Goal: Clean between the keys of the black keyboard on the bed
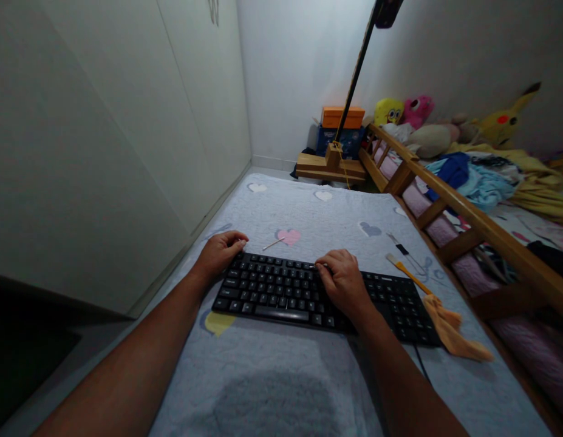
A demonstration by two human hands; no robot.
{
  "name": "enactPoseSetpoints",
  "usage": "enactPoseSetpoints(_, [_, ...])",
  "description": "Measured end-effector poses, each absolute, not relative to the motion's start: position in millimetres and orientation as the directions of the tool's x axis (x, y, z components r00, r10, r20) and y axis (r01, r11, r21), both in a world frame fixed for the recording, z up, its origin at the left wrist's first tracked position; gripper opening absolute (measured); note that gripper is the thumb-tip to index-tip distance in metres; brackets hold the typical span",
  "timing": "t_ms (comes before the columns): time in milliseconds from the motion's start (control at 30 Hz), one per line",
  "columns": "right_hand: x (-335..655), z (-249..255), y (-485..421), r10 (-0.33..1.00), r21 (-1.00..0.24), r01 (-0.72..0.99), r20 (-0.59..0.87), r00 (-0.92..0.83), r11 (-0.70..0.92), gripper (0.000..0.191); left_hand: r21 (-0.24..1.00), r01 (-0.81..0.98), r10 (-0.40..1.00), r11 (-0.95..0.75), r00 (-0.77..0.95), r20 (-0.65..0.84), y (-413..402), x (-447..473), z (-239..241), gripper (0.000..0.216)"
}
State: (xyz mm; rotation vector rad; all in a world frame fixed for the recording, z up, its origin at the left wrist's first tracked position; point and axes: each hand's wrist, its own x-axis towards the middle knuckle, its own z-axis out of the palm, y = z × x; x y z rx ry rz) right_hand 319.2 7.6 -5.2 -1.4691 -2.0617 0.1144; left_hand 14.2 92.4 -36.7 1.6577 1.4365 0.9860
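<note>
A black keyboard (272, 291) lies on a pale quilted cover (281, 376) with heart prints. At its far left corner is my left hand (221, 252), thumb and fingers closed together; a small pale bit shows near the fingertips, too small to name. My right hand (342, 279) rests over the keyboard's upper right-middle keys, fingers bent and pressed together. A tiny light tip shows by its fingertips, but what they hold is hidden. Just beyond the keyboard lies a cotton swab (273, 243).
Right of the keyboard lie a yellow-handled brush (411, 275), a tweezers-like metal tool (402, 249) and an orange cloth (454, 331). A wooden bed rail (472, 224) runs along the right; a white cabinet (126, 121) borders the left. A pole on a wooden base (329, 165) stands behind.
</note>
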Motion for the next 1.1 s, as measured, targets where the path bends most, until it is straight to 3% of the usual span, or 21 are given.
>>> enactPoseSetpoints(1100, [313.1, -4.2, 6.0, 0.881, -0.427, 0.812, 0.423, -0.211, 0.399, 0.018, 0.899, 0.426, 0.993, -0.108, 0.089, 0.077, 90.5, 15.3, -33.9, 0.030])
